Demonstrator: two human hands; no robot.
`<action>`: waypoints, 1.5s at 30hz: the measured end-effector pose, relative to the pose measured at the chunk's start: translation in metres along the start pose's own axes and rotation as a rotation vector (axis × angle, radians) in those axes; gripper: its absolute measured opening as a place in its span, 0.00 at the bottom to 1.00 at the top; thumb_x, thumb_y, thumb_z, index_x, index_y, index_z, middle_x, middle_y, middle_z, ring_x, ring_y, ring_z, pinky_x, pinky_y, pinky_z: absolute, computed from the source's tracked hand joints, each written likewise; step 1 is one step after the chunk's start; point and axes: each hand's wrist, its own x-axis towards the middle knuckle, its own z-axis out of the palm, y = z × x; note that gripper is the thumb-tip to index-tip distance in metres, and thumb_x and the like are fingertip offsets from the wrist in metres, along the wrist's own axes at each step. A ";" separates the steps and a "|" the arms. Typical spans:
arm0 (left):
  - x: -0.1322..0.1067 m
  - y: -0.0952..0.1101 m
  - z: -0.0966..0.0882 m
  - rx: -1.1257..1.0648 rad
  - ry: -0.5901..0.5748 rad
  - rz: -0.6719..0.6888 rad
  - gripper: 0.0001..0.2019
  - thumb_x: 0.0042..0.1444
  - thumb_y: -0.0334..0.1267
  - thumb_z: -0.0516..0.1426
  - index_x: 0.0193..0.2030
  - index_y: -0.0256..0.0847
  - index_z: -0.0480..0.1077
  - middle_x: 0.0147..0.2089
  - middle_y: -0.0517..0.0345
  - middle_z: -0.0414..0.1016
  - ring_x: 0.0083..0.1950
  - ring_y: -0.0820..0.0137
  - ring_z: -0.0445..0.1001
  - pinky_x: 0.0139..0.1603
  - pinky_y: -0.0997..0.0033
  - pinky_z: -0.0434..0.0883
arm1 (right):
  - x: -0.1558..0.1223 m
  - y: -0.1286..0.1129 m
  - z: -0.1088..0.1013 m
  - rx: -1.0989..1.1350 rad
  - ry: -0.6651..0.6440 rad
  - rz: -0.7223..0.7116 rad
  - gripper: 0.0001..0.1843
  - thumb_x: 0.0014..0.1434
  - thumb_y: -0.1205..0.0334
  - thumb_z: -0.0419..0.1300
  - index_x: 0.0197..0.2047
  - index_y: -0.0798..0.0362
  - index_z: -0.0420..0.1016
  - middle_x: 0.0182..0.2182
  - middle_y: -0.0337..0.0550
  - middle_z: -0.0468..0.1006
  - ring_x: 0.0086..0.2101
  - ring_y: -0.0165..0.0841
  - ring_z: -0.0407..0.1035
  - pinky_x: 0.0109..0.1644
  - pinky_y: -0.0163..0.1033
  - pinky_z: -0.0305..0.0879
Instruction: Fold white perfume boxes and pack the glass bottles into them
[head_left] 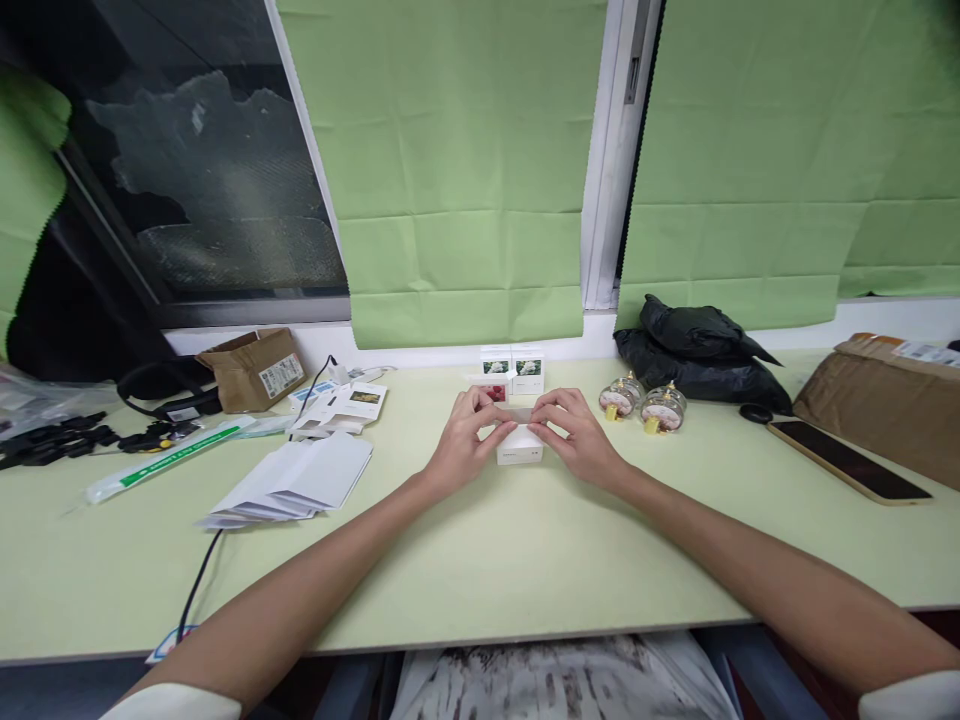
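Observation:
A small white box (520, 452) sits on the pale green table (480, 560) in the middle. My left hand (466, 442) grips its left side with fingers curled over the top flap. My right hand (576, 436) holds its right side the same way, fingertips pinching the flap. Just behind stand two small white boxes with flower pictures (513, 366) and another with a red picture (491, 391), partly hidden by my fingers.
A stack of flat white cartons (300, 482) lies to the left, with a cardboard box (255, 368), cables and headphones beyond. Two small glass jars (645, 404), a black bag (697, 350), a phone (846, 460) and a brown parcel (877, 400) are on the right.

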 end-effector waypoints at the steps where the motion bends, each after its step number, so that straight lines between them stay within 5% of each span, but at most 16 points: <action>1: 0.000 0.000 0.000 0.017 0.001 -0.008 0.08 0.71 0.44 0.59 0.45 0.46 0.79 0.42 0.53 0.65 0.50 0.61 0.67 0.55 0.56 0.70 | 0.000 0.000 0.000 -0.001 -0.004 0.001 0.09 0.74 0.57 0.57 0.44 0.45 0.78 0.47 0.47 0.76 0.53 0.45 0.65 0.60 0.54 0.65; 6: -0.002 -0.001 0.003 0.064 0.013 -0.050 0.08 0.71 0.45 0.58 0.46 0.47 0.78 0.48 0.51 0.66 0.57 0.58 0.66 0.61 0.53 0.69 | 0.000 0.004 0.001 0.021 -0.019 0.052 0.10 0.75 0.56 0.55 0.47 0.44 0.78 0.49 0.48 0.76 0.54 0.45 0.67 0.62 0.56 0.64; 11: -0.004 -0.001 0.002 0.040 0.005 -0.083 0.13 0.75 0.43 0.53 0.58 0.49 0.74 0.60 0.48 0.64 0.66 0.59 0.65 0.69 0.53 0.66 | -0.002 0.011 0.002 0.140 0.027 0.143 0.15 0.76 0.53 0.51 0.60 0.43 0.73 0.58 0.49 0.71 0.61 0.44 0.66 0.67 0.53 0.64; 16: -0.003 -0.005 -0.003 -0.009 -0.002 -0.093 0.16 0.77 0.44 0.46 0.64 0.48 0.67 0.63 0.46 0.65 0.70 0.59 0.63 0.67 0.55 0.67 | -0.004 0.028 0.006 0.433 0.061 0.348 0.19 0.73 0.62 0.48 0.64 0.42 0.64 0.61 0.46 0.70 0.56 0.39 0.70 0.64 0.52 0.68; 22: -0.001 -0.022 -0.010 0.038 0.209 -0.130 0.15 0.77 0.46 0.46 0.64 0.46 0.61 0.61 0.45 0.65 0.56 0.61 0.69 0.57 0.57 0.70 | -0.012 0.046 0.009 0.618 -0.197 0.435 0.35 0.57 0.67 0.62 0.66 0.42 0.59 0.56 0.44 0.74 0.54 0.38 0.72 0.62 0.52 0.70; 26: 0.001 -0.035 -0.012 0.045 0.351 -0.237 0.13 0.76 0.44 0.48 0.62 0.46 0.57 0.62 0.46 0.62 0.54 0.62 0.68 0.55 0.58 0.69 | -0.014 0.040 0.012 0.605 -0.257 0.452 0.32 0.58 0.58 0.70 0.63 0.47 0.65 0.56 0.47 0.76 0.51 0.39 0.75 0.59 0.50 0.73; 30: 0.000 -0.051 -0.010 0.012 0.384 -0.381 0.15 0.71 0.36 0.51 0.61 0.48 0.55 0.63 0.47 0.61 0.56 0.62 0.67 0.52 0.60 0.70 | -0.012 0.044 0.014 0.517 -0.231 0.458 0.24 0.62 0.51 0.68 0.58 0.51 0.72 0.51 0.48 0.80 0.49 0.40 0.76 0.54 0.48 0.75; 37: -0.005 -0.078 -0.002 -0.053 0.220 -0.631 0.27 0.61 0.32 0.56 0.64 0.46 0.51 0.62 0.46 0.62 0.54 0.62 0.69 0.48 0.61 0.71 | -0.011 0.090 0.010 0.154 0.004 0.533 0.14 0.65 0.54 0.60 0.52 0.50 0.72 0.49 0.47 0.82 0.45 0.40 0.77 0.49 0.47 0.75; 45: -0.015 -0.094 0.010 -0.114 0.032 -0.666 0.26 0.62 0.36 0.57 0.65 0.45 0.52 0.60 0.45 0.67 0.47 0.66 0.75 0.45 0.63 0.72 | -0.011 0.111 0.014 0.066 0.075 0.559 0.15 0.66 0.59 0.58 0.55 0.50 0.70 0.50 0.48 0.81 0.44 0.40 0.77 0.53 0.50 0.73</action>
